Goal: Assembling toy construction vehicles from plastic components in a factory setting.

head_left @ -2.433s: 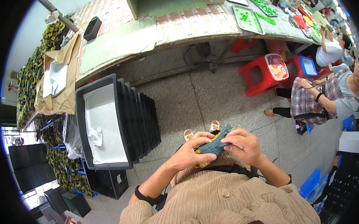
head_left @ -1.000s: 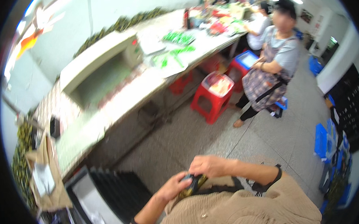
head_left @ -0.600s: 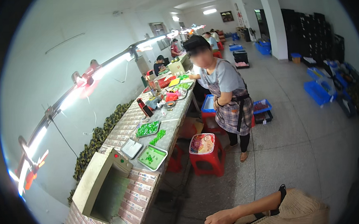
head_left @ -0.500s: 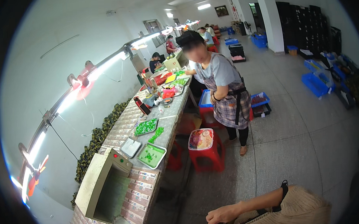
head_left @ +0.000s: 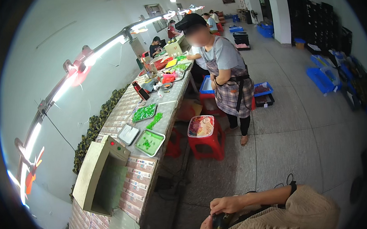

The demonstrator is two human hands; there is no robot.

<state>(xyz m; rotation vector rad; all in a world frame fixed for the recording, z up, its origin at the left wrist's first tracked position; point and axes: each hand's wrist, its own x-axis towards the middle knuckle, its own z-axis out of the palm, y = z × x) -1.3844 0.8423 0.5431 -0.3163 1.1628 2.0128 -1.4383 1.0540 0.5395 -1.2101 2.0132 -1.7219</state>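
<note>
At the lower edge, my right hand (head_left: 226, 205) has its fingers bent and pressed together at the top of a dark object (head_left: 219, 223) close to my body. My left hand (head_left: 205, 227) is just below and left of it, only partly in the picture, its fingers closed by the same object. The object looks black with a few yellowish marks, and its kind cannot be made out. Exactly what sits between the fingertips is hidden. A black band (head_left: 292, 188) circles my right wrist, below a beige sleeve (head_left: 308, 207).
A long workbench (head_left: 166, 99) at left carries green pieces in trays (head_left: 150, 143) and a beige box-shaped machine (head_left: 97, 175). Beside it is a red stool (head_left: 207, 145) with a tub on top. A person in a checked apron (head_left: 232, 97) stands there. Blue crates (head_left: 322, 80) are at right.
My right hand has risen slightly in the picture, and my left hand has come into view beside it. The surroundings have shifted a little up and left.
</note>
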